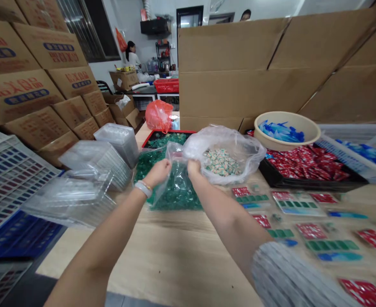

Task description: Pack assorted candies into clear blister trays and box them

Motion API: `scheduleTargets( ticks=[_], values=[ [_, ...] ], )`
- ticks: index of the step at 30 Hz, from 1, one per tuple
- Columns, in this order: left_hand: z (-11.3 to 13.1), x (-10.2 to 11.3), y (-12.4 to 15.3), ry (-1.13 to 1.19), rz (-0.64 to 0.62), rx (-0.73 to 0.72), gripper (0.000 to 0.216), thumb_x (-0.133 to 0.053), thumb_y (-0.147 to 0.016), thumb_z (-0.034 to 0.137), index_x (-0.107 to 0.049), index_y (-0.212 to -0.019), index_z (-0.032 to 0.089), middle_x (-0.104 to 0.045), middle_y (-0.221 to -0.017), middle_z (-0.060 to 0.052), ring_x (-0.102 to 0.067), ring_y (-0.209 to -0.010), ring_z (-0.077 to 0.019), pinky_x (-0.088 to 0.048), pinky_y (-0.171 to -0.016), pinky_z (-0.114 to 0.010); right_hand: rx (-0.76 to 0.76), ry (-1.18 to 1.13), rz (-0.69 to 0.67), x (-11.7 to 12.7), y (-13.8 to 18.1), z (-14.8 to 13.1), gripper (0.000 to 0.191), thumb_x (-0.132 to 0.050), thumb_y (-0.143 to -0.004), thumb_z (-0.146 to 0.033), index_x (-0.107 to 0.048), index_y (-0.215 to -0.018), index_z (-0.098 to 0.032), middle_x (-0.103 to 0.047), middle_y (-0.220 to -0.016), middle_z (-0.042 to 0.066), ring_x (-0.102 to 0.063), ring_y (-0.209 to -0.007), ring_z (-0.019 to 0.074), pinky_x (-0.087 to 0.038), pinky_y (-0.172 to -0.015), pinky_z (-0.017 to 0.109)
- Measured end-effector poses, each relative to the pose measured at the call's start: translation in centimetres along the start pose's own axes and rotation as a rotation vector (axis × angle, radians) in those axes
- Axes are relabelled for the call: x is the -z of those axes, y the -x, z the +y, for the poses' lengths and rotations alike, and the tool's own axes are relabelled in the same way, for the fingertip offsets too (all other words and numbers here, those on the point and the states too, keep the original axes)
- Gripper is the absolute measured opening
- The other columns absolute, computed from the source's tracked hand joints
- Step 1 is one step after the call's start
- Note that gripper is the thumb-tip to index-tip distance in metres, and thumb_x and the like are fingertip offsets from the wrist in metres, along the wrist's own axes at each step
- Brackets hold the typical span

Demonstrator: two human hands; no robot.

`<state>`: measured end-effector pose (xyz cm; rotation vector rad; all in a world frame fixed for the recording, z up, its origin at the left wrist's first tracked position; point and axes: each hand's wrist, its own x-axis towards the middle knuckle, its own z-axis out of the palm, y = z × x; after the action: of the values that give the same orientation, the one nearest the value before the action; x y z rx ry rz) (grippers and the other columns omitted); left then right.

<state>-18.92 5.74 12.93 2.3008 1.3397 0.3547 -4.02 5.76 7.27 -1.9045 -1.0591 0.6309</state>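
Observation:
A clear plastic bag (179, 189) full of small green pieces lies on the table in front of me. My left hand (161, 171) is closed, pinching its upper left edge. On the upper right side of the same bag, my right hand (193, 168) is also closed, its fingertips mostly hidden. Behind the bag is a tray with a red rim (148, 139), holding more green pieces. Right beside my right hand stands an open, whitish plastic bag (248, 147) with many small patterned pieces (222, 162) in it.
Clear plastic boxes (93, 166) are stacked left. To the right are a cream basin (287, 147) of blue items, a black tray (316, 184) of red packets and several laid-out sets (298, 204). Cardboard (226, 76) stands behind. A person (132, 55) is in the background.

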Motion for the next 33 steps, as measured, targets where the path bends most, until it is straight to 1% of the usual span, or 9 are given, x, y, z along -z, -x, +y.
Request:
scheduleTargets(
  ticks=[5,9,12,15,19,23,26,30,33],
  values=[
    [1.4,-4.0,1.9,-0.109,-0.066,0.011,0.029,-0.034,-0.083,0.020,-0.052,-0.104,0.009,-0.063,-0.085,-0.014,-0.059,-0.080,-0.0216,-0.039,-0.075,-0.032,-0.119,0.183,-0.151,4.6,-0.6,0.7,0.042,-0.053,-0.075,-0.048,-0.061,-0.066,-0.008,-0.060,-0.065,0.007,-0.058,-0.071,0.0173,-0.043,-0.065,0.027],
    [1.5,-3.6,1.8,-0.138,-0.070,-0.001,0.029,-0.038,-0.083,0.033,-0.056,-0.096,0.015,-0.061,-0.090,-0.011,-0.057,-0.085,-0.0213,-0.039,-0.078,-0.030,0.256,0.504,-0.049,6.9,-2.9,-1.8,0.048,-0.043,-0.078,-0.054,-0.065,-0.083,-0.011,-0.063,-0.085,0.015,-0.054,-0.092,0.0257,-0.038,-0.079,0.035],
    [1.9,-3.1,0.9,-0.208,0.073,0.057,0.041,-0.043,-0.078,0.048,-0.055,-0.098,0.014,-0.056,-0.097,-0.011,-0.053,-0.094,-0.0240,-0.040,-0.081,-0.032,0.532,0.683,-0.245,4.1,-5.4,-3.4,0.042,-0.035,-0.084,-0.045,-0.059,-0.104,-0.016,-0.059,-0.108,0.013,-0.047,-0.105,0.0246,-0.030,-0.089,0.038],
    [2.3,-3.5,0.1,-0.228,0.193,0.149,0.050,-0.045,-0.077,0.044,-0.045,-0.116,0.012,-0.047,-0.116,-0.014,-0.043,-0.108,-0.0268,-0.036,-0.089,-0.036,0.524,0.803,-0.498,0.1,-7.4,-2.8,0.032,-0.041,-0.082,-0.034,-0.063,-0.097,-0.016,-0.061,-0.105,0.013,-0.048,-0.103,0.0267,-0.030,-0.087,0.041],
    [2.3,-4.3,0.1,-0.208,0.126,0.138,0.048,-0.041,-0.080,0.028,-0.038,-0.124,0.010,-0.040,-0.127,-0.015,-0.036,-0.117,-0.0251,-0.029,-0.098,-0.037,0.461,0.810,-0.587,-2.5,-8.3,-0.7,0.023,-0.046,-0.077,-0.020,-0.066,-0.085,-0.014,-0.062,-0.100,0.014,-0.046,-0.104,0.0287,-0.027,-0.088,0.043],
    [2.3,-2.9,0.5,-0.200,0.082,0.102,0.041,-0.039,-0.082,0.029,-0.045,-0.119,0.012,-0.041,-0.126,-0.015,-0.035,-0.119,-0.0254,-0.028,-0.099,-0.039,0.445,0.773,-0.568,-1.8,-7.9,-0.8,0.025,-0.043,-0.079,-0.021,-0.066,-0.087,-0.013,-0.060,-0.104,0.014,-0.045,-0.105,0.0275,-0.028,-0.088,0.042],
    [2.3,-0.8,-0.1,-0.128,0.041,0.094,0.027,-0.043,-0.080,0.033,-0.057,-0.096,0.016,-0.051,-0.111,-0.012,-0.045,-0.108,-0.0249,-0.035,-0.092,-0.038,0.461,0.753,-0.504,-0.3,-8.6,-2.5,0.025,-0.045,-0.079,-0.023,-0.066,-0.087,-0.013,-0.064,-0.094,0.014,-0.052,-0.094,0.0252,-0.035,-0.081,0.037],
    [2.1,1.3,-2.8,0.068,0.053,0.111,0.013,-0.045,-0.079,0.025,-0.054,-0.071,0.019,-0.056,-0.080,-0.005,-0.053,-0.077,-0.0178,-0.042,-0.070,-0.030,0.512,0.690,-0.352,1.8,-12.9,-6.3,0.026,-0.042,-0.082,-0.029,-0.066,-0.083,-0.018,-0.065,-0.085,0.008,-0.055,-0.085,0.0198,-0.037,-0.075,0.029],
    [1.9,2.5,-6.6,0.186,0.131,0.089,0.025,-0.044,-0.081,0.031,-0.047,-0.059,0.019,-0.053,-0.063,-0.002,-0.050,-0.063,-0.0150,-0.038,-0.060,-0.027,0.514,0.672,-0.260,2.3,-17.2,-9.2,0.029,-0.036,-0.085,-0.026,-0.064,-0.084,-0.019,-0.064,-0.076,0.006,-0.057,-0.076,0.0170,-0.038,-0.071,0.027]
  ],
)
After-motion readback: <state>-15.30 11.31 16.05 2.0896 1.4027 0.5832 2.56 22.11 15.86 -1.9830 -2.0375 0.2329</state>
